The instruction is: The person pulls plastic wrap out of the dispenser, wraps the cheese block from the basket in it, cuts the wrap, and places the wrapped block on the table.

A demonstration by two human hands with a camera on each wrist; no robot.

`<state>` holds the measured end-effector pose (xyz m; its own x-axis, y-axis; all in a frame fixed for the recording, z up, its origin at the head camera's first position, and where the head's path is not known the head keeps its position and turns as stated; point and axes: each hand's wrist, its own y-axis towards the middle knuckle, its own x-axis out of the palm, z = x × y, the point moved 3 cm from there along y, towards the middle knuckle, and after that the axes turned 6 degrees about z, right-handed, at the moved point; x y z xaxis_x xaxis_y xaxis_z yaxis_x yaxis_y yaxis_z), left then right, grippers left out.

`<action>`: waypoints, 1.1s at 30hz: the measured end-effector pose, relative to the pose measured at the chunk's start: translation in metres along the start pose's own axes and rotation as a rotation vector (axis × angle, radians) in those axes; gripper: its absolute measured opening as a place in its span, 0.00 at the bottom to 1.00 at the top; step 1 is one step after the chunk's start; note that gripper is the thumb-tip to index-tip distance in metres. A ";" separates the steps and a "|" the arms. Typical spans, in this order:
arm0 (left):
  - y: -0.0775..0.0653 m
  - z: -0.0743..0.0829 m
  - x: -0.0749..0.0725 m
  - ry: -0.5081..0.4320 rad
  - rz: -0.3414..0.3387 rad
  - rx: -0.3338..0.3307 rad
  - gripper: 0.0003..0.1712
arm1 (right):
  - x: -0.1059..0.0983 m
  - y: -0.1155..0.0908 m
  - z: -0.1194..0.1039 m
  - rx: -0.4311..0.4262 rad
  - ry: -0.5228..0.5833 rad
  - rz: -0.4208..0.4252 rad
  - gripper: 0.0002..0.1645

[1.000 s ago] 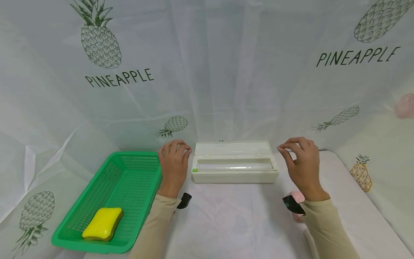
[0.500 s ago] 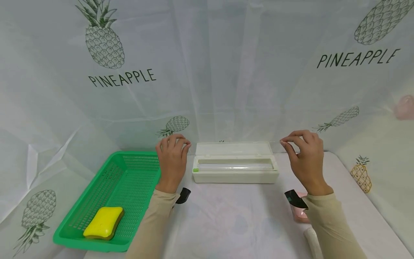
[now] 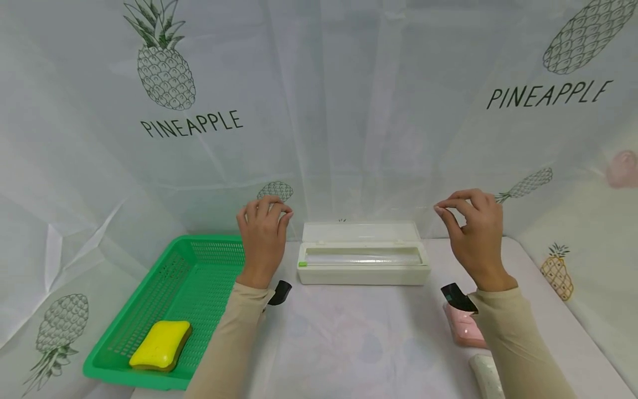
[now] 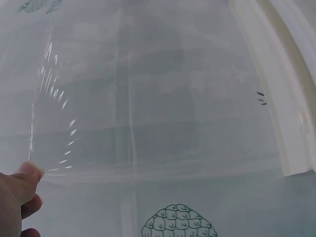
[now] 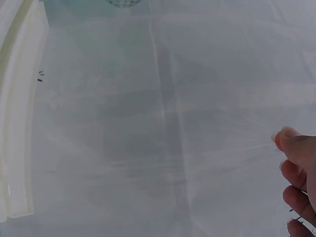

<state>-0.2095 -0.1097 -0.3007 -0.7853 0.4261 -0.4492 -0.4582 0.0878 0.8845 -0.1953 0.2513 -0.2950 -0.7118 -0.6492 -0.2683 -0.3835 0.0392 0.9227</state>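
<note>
A white cling film dispenser [image 3: 364, 275] sits at the back of the table, its lid [image 3: 361, 230] tipped back and a shiny roll [image 3: 364, 259] showing inside. Clear cling film [image 4: 57, 94] is drawn up from it, almost invisible in the head view. Thumb and fingertips of my left hand [image 3: 263, 238] pinch one corner of the film, above and left of the box. Higher up on the right, my right hand [image 3: 473, 238] pinches the other corner. Stretch lines fan out from both pinches, and glints run along the film's edge in the left wrist view.
Left of the box stands a green plastic basket [image 3: 134, 378] holding a yellow sponge [image 3: 160, 344]. A pink object [image 3: 466, 327] and a whitish one [image 3: 486, 376] lie partly under the right forearm. Pineapple-printed cloth hangs close behind the box.
Both hands have risen and drawn slightly farther apart, still pinching the film's corners. The dispenser has stayed in place. More of the pink and whitish objects shows beside the right forearm.
</note>
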 end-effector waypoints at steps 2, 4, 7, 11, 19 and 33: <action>0.003 0.000 0.000 0.001 0.002 0.002 0.07 | 0.000 0.002 0.000 0.000 0.005 0.008 0.07; 0.005 0.000 -0.001 0.001 0.006 0.003 0.08 | 0.000 0.005 0.000 -0.004 0.006 0.015 0.06; 0.010 -0.001 -0.001 0.007 0.008 0.010 0.08 | 0.000 0.010 0.000 -0.016 0.008 0.025 0.06; 0.016 -0.002 -0.003 0.014 0.007 0.019 0.09 | 0.000 0.016 0.000 -0.029 0.007 0.034 0.05; 0.029 -0.001 -0.005 0.003 0.027 0.041 0.07 | -0.001 0.027 -0.001 -0.041 0.000 0.047 0.05; 0.052 0.001 -0.012 0.018 0.044 0.052 0.10 | -0.006 0.048 -0.013 -0.035 -0.012 0.074 0.05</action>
<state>-0.2229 -0.1091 -0.2491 -0.8116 0.4148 -0.4115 -0.4012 0.1164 0.9086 -0.2017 0.2474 -0.2449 -0.7448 -0.6360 -0.2019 -0.3089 0.0604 0.9492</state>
